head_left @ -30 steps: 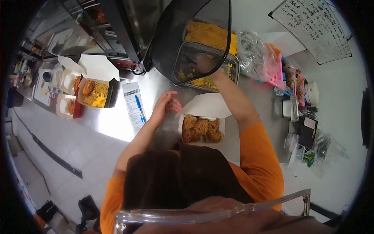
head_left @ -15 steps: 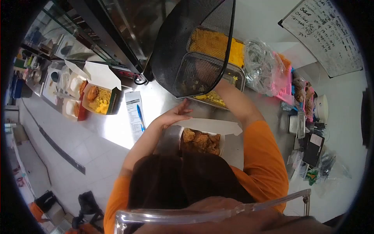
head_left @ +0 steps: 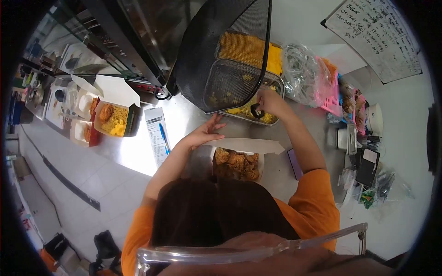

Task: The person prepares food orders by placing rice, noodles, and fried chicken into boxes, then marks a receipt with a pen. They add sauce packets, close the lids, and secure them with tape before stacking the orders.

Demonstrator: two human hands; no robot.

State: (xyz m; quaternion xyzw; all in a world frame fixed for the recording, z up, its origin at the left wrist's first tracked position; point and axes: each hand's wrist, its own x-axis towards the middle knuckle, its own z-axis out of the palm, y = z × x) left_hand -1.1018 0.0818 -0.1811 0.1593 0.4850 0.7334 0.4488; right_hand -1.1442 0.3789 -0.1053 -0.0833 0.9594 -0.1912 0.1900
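Note:
My right hand (head_left: 271, 102) is closed on a small black curved utensil (head_left: 256, 110), over the near right part of a metal tray (head_left: 276, 120) with yellow scrambled egg bits (head_left: 235, 111). My left hand (head_left: 206, 132) has its fingers apart, fingertips by the tray's near left corner and the corner of a black mesh cover (head_left: 198, 60). That cover is tilted up and hides part of the trays. Just below my hands, an opened white takeaway box (head_left: 248, 145) holds fried chicken pieces (head_left: 236, 162).
Behind the tray is another one full of yellow food (head_left: 275, 57). Left of me lie a receipt (head_left: 154, 118) with a blue pen (head_left: 164, 138) and a filled meal box (head_left: 115, 94). Plastic bags (head_left: 299, 73) and a pink basket (head_left: 332, 92) stand right, beneath a whiteboard (head_left: 375, 37).
My right hand has come back from deep under the mesh cover toward the tray's near right side, showing the black utensil. My left hand stays about where it was.

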